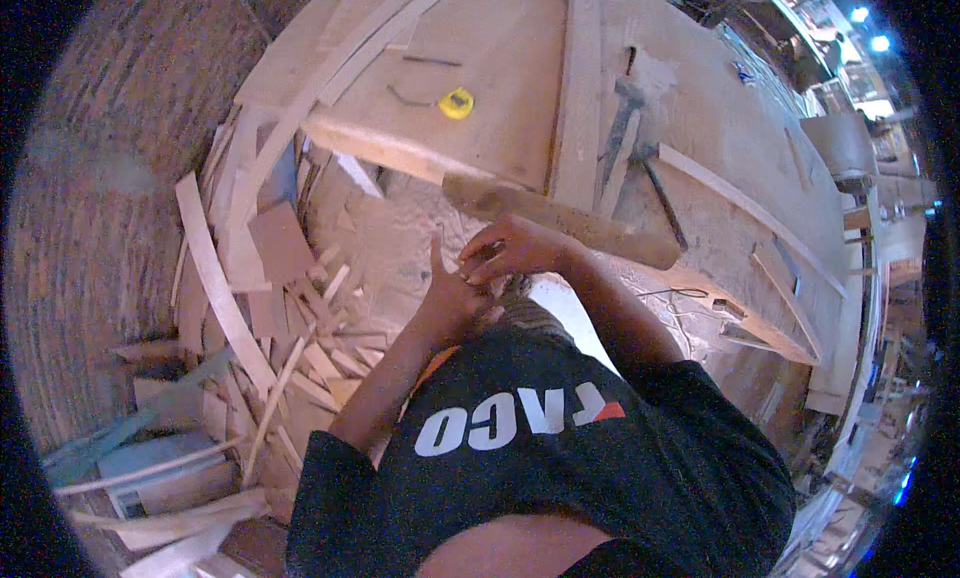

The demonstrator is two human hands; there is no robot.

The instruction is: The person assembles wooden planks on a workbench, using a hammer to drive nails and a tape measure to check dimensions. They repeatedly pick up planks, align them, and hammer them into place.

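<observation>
Nearest: dark shirt (660, 468), pale block lettering (500, 430) across it plus a red patch, upside down from here. Ahead of it, left hand (462, 293) and right hand (525, 248) come together, left thumb raised, right fingers curled; cannot tell whether either grips anything. Brown wooden plank (570, 220) lies just beyond the right hand, at the workbench's near edge; long axis follows that edge, slanting upper left to lower right. Workbench (500, 53): pale wooden top, bearing yellow tape measure (456, 103) and long battens (577, 98). Offcuts (320, 368) heap to the left. Outermost: brown ribbed surface (90, 228) left, bright lamps (880, 43) far right.
</observation>
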